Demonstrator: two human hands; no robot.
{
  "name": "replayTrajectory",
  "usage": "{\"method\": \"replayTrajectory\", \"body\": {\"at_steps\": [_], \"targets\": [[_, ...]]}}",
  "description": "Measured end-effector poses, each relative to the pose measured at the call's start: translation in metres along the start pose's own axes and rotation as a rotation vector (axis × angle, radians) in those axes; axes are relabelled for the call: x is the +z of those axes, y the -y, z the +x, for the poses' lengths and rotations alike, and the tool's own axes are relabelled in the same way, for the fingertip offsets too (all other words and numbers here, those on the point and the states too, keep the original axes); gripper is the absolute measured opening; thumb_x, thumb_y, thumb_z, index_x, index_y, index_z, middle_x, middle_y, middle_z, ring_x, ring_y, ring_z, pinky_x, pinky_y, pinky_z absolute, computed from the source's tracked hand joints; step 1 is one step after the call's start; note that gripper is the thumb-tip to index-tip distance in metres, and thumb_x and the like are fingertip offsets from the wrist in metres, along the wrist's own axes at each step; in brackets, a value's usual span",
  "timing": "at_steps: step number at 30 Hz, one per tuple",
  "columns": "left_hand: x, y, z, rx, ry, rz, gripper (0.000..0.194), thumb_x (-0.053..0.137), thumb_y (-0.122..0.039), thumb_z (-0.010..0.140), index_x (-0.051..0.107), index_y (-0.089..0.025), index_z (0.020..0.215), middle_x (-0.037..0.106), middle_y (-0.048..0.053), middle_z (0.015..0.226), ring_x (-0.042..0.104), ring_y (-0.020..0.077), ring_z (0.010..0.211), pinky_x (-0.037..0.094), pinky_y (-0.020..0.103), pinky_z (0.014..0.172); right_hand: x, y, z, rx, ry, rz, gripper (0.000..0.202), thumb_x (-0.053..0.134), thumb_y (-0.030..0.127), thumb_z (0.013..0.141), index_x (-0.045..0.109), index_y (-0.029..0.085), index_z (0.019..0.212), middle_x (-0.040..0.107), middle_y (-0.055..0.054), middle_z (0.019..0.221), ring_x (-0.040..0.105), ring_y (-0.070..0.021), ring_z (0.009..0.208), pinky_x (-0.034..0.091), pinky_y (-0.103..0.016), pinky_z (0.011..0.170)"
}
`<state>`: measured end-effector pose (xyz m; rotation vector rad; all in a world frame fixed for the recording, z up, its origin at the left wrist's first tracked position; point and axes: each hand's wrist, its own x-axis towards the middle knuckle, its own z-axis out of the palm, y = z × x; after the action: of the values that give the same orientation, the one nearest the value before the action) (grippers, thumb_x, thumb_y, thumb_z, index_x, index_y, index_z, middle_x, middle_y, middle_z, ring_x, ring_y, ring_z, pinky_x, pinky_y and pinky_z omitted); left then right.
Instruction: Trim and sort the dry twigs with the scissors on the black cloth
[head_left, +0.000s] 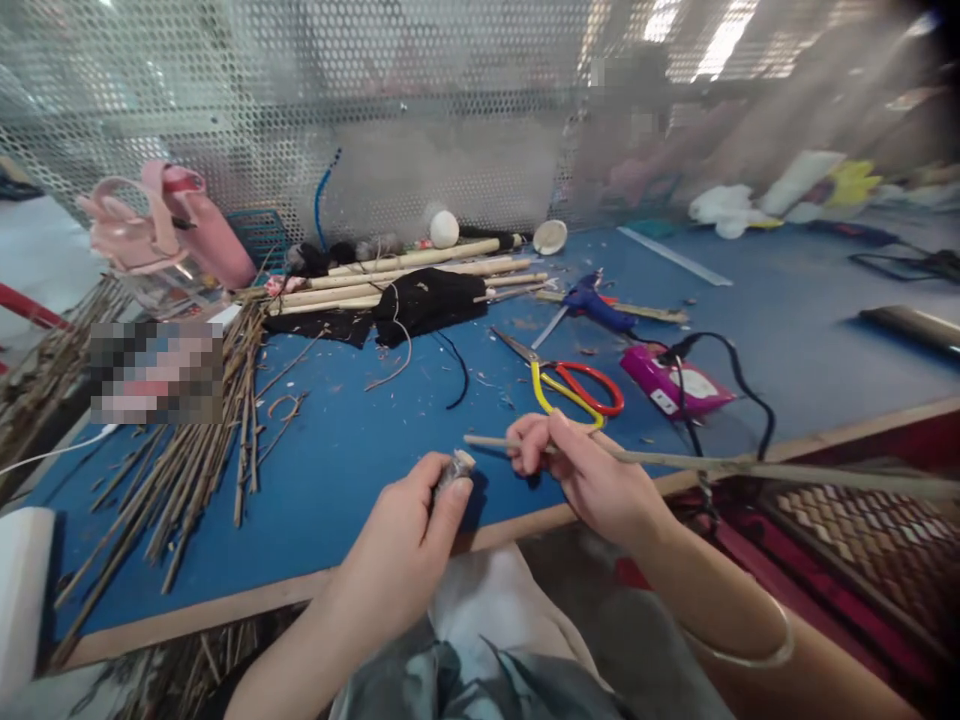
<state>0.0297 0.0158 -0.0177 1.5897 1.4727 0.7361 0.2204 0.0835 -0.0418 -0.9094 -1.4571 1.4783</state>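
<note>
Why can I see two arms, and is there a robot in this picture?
There's no robot here! These are a person's bare hands. The one picture comes from a camera worn on the person's head, looking forward and down, so you see nearly what they see.

The left hand holds a small grey thing with a pale end; it is too small to tell what it is. The right hand holds a long thin stick, which stretches off to the right.

On the blue table lie lots of brown twigs, some black cloth, scissors with red and yellow handles, and a blue tool that looks like a glue gun. A pink bottle stands at the back left.
</note>
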Motion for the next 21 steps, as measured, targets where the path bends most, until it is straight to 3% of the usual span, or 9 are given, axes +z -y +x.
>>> {"method": "replayTrajectory", "body": {"at_steps": [5,9,12,16,21], "targets": [[0.005,-0.003,0.002,-0.001,0.004,0.052,0.03,0.031,-0.043,0.092,0.051,-0.02,0.088,0.056,-0.002,0.076,0.046,0.0131,0.067,0.033,0.025,0.062,-0.003,-0.001,-0.006,0.003,0.017,0.117,0.037,0.044,0.049,0.088,0.064,0.019,0.089,0.064,-0.005,0.075,0.057,-0.0128,0.062,0.046,-0.026,0.057],[0.008,-0.003,0.004,0.019,-0.024,0.099,0.027,0.033,-0.042,0.092,0.049,-0.02,0.094,0.057,-0.001,0.081,0.049,0.0133,0.071,0.034,0.025,0.065,-0.006,-0.012,-0.015,-0.146,-0.068,0.123,0.01,0.066,0.028,0.076,0.062,0.02,0.08,0.063,-0.002,0.076,0.058,-0.0131,0.068,0.046,-0.025,0.06],[0.007,-0.002,0.004,0.021,-0.007,0.11,0.029,0.033,-0.042,0.092,0.049,-0.02,0.085,0.053,-0.003,0.072,0.045,0.0121,0.065,0.033,0.024,0.06,-0.007,-0.016,-0.018,-0.239,-0.082,0.178,0.006,0.066,0.024,0.073,0.063,0.02,0.077,0.06,0.0,0.066,0.055,-0.0125,0.061,0.044,-0.025,0.055],[0.006,-0.001,0.005,0.039,0.048,0.088,0.031,0.035,-0.042,0.091,0.053,-0.019,0.085,0.057,-0.002,0.075,0.048,0.0122,0.068,0.034,0.023,0.061,-0.01,-0.001,-0.005,-0.2,0.073,0.146,0.006,0.065,0.025,0.073,0.066,0.02,0.077,0.061,0.0,0.062,0.054,-0.0117,0.055,0.041,-0.024,0.048],[0.005,-0.002,0.005,0.085,0.087,0.074,0.031,0.039,-0.04,0.091,0.059,-0.017,0.087,0.063,0.001,0.086,0.053,0.0137,0.077,0.037,0.023,0.068,-0.018,0.027,0.019,-0.14,0.253,0.062,0.012,0.075,0.021,0.065,0.065,0.019,0.071,0.061,0.0,0.066,0.054,-0.0093,0.057,0.042,-0.021,0.049]]}}
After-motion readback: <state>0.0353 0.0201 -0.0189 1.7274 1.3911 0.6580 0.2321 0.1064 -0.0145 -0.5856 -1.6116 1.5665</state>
